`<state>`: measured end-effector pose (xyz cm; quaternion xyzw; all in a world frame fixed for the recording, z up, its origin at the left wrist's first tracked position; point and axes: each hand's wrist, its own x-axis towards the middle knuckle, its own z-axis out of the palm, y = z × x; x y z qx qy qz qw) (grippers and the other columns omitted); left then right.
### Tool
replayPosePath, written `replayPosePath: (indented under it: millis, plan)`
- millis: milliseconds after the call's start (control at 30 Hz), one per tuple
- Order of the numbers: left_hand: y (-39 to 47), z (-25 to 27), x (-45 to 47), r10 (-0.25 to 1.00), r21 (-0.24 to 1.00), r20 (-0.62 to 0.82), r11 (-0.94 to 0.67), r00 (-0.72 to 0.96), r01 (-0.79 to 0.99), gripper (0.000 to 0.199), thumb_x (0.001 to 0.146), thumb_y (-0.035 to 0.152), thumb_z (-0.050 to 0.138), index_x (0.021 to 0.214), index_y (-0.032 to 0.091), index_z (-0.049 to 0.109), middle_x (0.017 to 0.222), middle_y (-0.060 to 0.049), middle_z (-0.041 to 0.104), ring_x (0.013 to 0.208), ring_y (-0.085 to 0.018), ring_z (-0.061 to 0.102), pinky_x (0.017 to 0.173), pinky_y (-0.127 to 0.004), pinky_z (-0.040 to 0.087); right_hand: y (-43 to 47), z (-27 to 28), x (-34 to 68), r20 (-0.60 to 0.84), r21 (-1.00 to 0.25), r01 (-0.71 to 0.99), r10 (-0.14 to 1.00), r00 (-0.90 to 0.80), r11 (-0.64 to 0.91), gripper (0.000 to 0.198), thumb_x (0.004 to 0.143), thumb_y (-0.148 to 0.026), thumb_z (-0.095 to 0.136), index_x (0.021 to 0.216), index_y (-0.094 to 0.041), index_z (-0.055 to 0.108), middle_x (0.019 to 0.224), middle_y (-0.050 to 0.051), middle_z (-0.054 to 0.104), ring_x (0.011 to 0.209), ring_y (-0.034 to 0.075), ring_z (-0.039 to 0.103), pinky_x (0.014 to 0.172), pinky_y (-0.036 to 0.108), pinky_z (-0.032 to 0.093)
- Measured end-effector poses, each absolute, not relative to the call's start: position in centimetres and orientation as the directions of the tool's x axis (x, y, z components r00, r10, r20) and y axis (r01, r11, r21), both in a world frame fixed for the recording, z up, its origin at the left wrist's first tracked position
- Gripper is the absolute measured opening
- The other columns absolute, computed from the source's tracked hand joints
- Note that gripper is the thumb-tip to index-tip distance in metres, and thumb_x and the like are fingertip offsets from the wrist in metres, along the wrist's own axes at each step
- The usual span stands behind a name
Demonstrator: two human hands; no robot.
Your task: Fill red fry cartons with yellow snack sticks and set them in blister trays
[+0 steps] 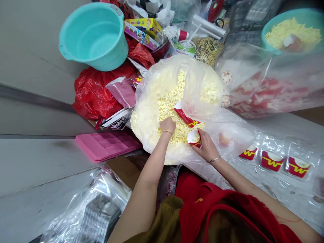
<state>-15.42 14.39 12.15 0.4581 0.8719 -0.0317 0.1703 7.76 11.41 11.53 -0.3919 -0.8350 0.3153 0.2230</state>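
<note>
My right hand [207, 148] is closed around a small red-and-white French fry carton [198, 143], its opening tilted toward the left. My left hand [167, 125] is curled down into a heap of pale yellow fry-shaped pieces [169, 105]; its fingertips are hidden, so what they hold cannot be made out. The pieces lie in a large clear plastic bag [149, 76] spread wide. Red cartons with a yellow zigzag, in a stack [186, 116], rest on the pieces just above my hands, partly under the plastic.
At the right, several cartons [272, 161] sit in clear packets. A turquoise basin [98, 37] stands upper left over a red bag [97, 92]; another basin [268, 33] holds yellow pieces. A pink tray [107, 145] lies at left. A bag of red-and-white items [268, 91] is at upper right.
</note>
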Motion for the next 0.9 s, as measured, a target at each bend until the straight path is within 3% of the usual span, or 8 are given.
replayPosePath:
  millis: [133, 233, 333, 433, 567, 700, 800, 900]
  plan:
    - [12.8, 12.9, -16.5, 0.798, 0.502, -0.331, 0.601, -0.504, 0.622, 0.009, 0.071, 0.024, 0.056, 0.066, 0.017, 0.057, 0.064, -0.002, 0.058, 0.065, -0.016, 0.055, 0.061, -0.026, 0.038, 11.9, 11.4, 7.9, 0.108, -0.702, 0.524, 0.799, -0.591, 0.483, 0.079, 0.077, -0.039, 0.065, 0.139, -0.013, 0.023, 0.126, 0.017, 0.046, 0.113, 0.031, 0.046, 0.096, 0.047, 0.043]
    - [11.3, 14.6, -16.7, 0.833, 0.846, -0.392, 0.493, -0.390, 0.204, 0.011, 0.069, 0.026, 0.059, 0.066, 0.016, 0.055, 0.054, 0.004, 0.045, 0.050, -0.008, 0.041, 0.051, -0.021, 0.031, 12.2, 11.4, 7.2, 0.109, -0.709, 0.516, 0.798, -0.593, 0.481, 0.080, 0.077, -0.040, 0.065, 0.139, -0.014, 0.022, 0.123, 0.017, 0.047, 0.111, 0.032, 0.047, 0.095, 0.048, 0.044]
    - [10.2, 16.7, -15.8, 0.865, 0.890, -0.453, 0.425, -0.217, -0.167, 0.017, 0.066, 0.029, 0.064, 0.072, 0.015, 0.056, 0.053, 0.007, 0.040, 0.047, -0.005, 0.035, 0.048, -0.019, 0.027, 12.6, 11.6, 5.6, 0.124, -0.716, 0.499, 0.793, -0.597, 0.488, 0.078, 0.077, -0.040, 0.064, 0.138, -0.015, 0.023, 0.124, 0.018, 0.047, 0.113, 0.032, 0.046, 0.094, 0.050, 0.044]
    - [9.7, 18.2, -14.7, 0.863, 0.845, -0.495, 0.451, -0.102, -0.288, 0.021, 0.065, 0.030, 0.067, 0.075, 0.015, 0.056, 0.053, 0.008, 0.039, 0.045, -0.003, 0.034, 0.047, -0.018, 0.027, 12.9, 12.1, 3.9, 0.173, -0.714, 0.465, 0.776, -0.606, 0.523, 0.076, 0.078, -0.039, 0.064, 0.138, -0.014, 0.024, 0.125, 0.018, 0.047, 0.115, 0.032, 0.045, 0.095, 0.050, 0.043]
    - [10.0, 18.3, -14.2, 0.881, 0.881, -0.470, 0.465, -0.050, -0.089, 0.017, 0.068, 0.028, 0.063, 0.075, 0.014, 0.056, 0.054, 0.005, 0.047, 0.047, -0.006, 0.042, 0.049, -0.019, 0.032, 13.1, 13.0, 3.0, 0.220, -0.715, 0.410, 0.739, -0.636, 0.566, 0.075, 0.077, -0.031, 0.063, 0.138, -0.014, 0.023, 0.128, 0.017, 0.046, 0.118, 0.031, 0.044, 0.098, 0.048, 0.042]
    - [10.3, 18.3, -13.8, 0.940, 0.884, -0.315, 0.340, -0.128, 0.322, 0.009, 0.074, 0.022, 0.055, 0.078, 0.015, 0.057, 0.060, 0.003, 0.054, 0.055, -0.009, 0.049, 0.054, -0.021, 0.037, 12.8, 13.5, 3.4, 0.201, -0.733, 0.393, 0.729, -0.655, 0.555, 0.073, 0.076, -0.030, 0.063, 0.137, -0.017, 0.024, 0.128, 0.016, 0.046, 0.116, 0.031, 0.045, 0.095, 0.049, 0.044]
    - [10.2, 18.9, -12.4, 0.970, 0.682, -0.214, 0.235, -0.119, 0.693, 0.010, 0.077, 0.021, 0.052, 0.078, 0.017, 0.061, 0.066, 0.000, 0.057, 0.064, -0.012, 0.052, 0.063, -0.024, 0.040, 12.4, 13.3, 4.0, 0.183, -0.741, 0.417, 0.756, -0.629, 0.527, 0.075, 0.076, -0.029, 0.063, 0.138, -0.017, 0.024, 0.126, 0.016, 0.047, 0.115, 0.031, 0.045, 0.095, 0.050, 0.044]
    - [9.7, 19.5, -10.1, 0.969, 0.453, -0.246, 0.139, -0.026, 0.881, 0.015, 0.079, 0.020, 0.049, 0.074, 0.017, 0.063, 0.076, -0.005, 0.062, 0.077, -0.019, 0.057, 0.073, -0.031, 0.041, 11.6, 12.7, 4.8, 0.179, -0.729, 0.426, 0.749, -0.638, 0.536, 0.071, 0.076, -0.022, 0.061, 0.137, -0.017, 0.025, 0.123, 0.015, 0.049, 0.113, 0.030, 0.047, 0.094, 0.049, 0.044]
